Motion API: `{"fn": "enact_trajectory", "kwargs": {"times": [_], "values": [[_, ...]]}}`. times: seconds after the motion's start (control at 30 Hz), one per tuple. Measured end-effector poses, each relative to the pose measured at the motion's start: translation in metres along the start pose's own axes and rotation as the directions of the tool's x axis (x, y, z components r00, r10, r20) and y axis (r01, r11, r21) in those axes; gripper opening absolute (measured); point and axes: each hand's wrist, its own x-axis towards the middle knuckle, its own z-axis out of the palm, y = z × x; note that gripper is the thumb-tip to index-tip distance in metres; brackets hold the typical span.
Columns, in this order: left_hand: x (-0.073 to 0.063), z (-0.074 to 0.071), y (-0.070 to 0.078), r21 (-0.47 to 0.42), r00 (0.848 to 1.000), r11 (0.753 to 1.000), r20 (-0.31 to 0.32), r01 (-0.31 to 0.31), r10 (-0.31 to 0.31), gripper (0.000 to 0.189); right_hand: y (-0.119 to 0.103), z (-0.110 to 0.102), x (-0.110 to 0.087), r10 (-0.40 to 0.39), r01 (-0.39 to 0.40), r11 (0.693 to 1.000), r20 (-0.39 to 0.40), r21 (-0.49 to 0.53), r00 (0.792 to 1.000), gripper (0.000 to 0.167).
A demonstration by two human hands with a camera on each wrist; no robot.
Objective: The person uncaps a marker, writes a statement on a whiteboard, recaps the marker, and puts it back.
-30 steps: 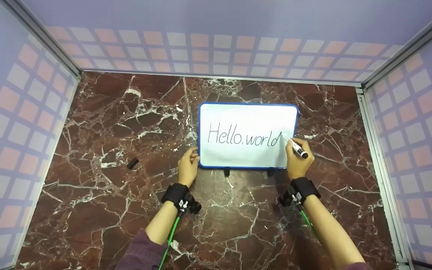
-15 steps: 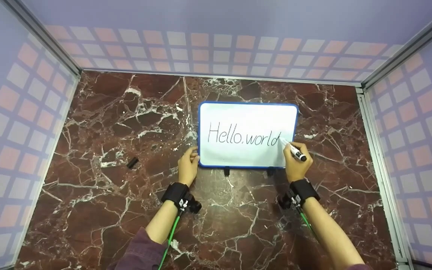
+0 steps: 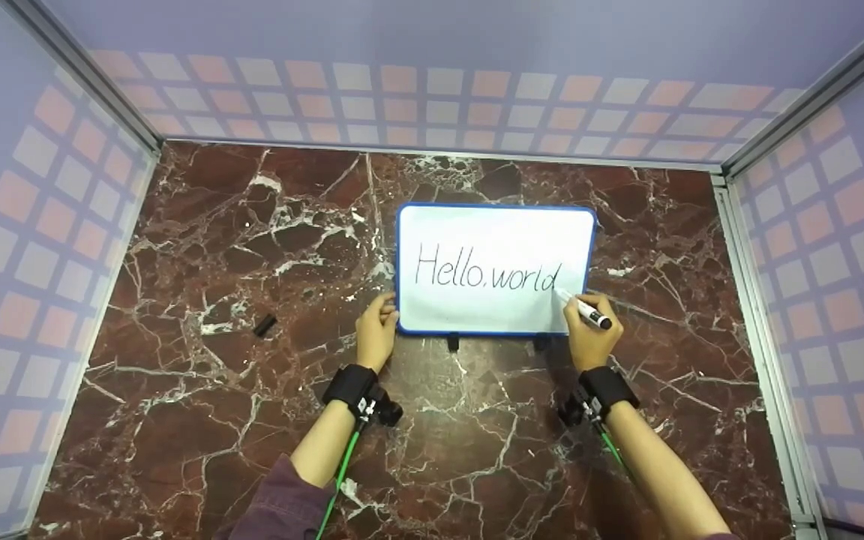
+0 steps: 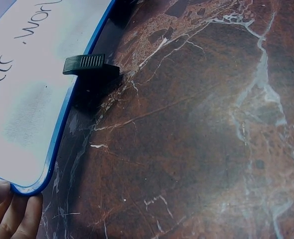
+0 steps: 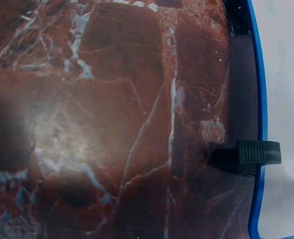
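A blue-framed whiteboard bears the handwritten black words "Hello.world". My right hand grips a white whiteboard marker with a black end, its tip on the board at the foot of the letter "d". At the board's lower left corner, my left hand holds the frame. In the left wrist view the thumb of that left hand lies over the blue edge, with the other fingers curled along the outside of the corner. The right wrist view shows part of the whiteboard, with the right hand and marker out of sight.
Two black clips stick out from the board's near edge, one the left clip. A small black marker cap lies on the dark red marble-patterned table to the left. Checkered panels enclose the table at the back and sides.
My right hand has moved slightly down and left with the marker, whose tip has travelled from the top of the "d" down to its foot. My left hand has stayed at the corner.
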Motion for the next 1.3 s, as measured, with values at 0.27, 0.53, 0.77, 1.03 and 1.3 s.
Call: {"fn": "enact_trajectory", "kwargs": {"times": [0.27, 0.53, 0.77, 1.03, 1.3], "values": [[0.0, -0.001, 0.001, 0.023, 1.0, 1.0, -0.005, -0.006, 0.006, 0.029, 0.003, -0.001, -0.001, 0.02, -0.02, 1.0, 0.001, 0.009, 1.0, 0.008], [-0.001, -0.002, 0.001, 0.029, 1.0, 1.0, -0.01, -0.008, 0.009, 0.028, 0.003, -0.004, 0.004, 0.035, -0.032, 0.998, -0.058, 0.062, 0.998, 0.007], [0.0, -0.001, -0.001, 0.02, 1.0, 1.0, -0.009, 0.009, -0.009, 0.029, -0.003, -0.004, 0.018, 0.069, -0.069, 0.998, -0.107, 0.003, 0.992, 0.012], [0.001, -0.001, 0.002, 0.023, 1.0, 1.0, -0.008, 0.007, -0.007, 0.029, -0.007, -0.001, 0.025, 0.056, -0.058, 0.998, -0.107, -0.015, 0.993, 0.012], [0.001, -0.001, 0.003, 0.025, 1.0, 1.0, 0.003, 0.019, -0.019, 0.029, -0.005, 0.0, 0.027, 0.014, -0.01, 0.999, -0.089, 0.043, 0.996, 0.012]]}}
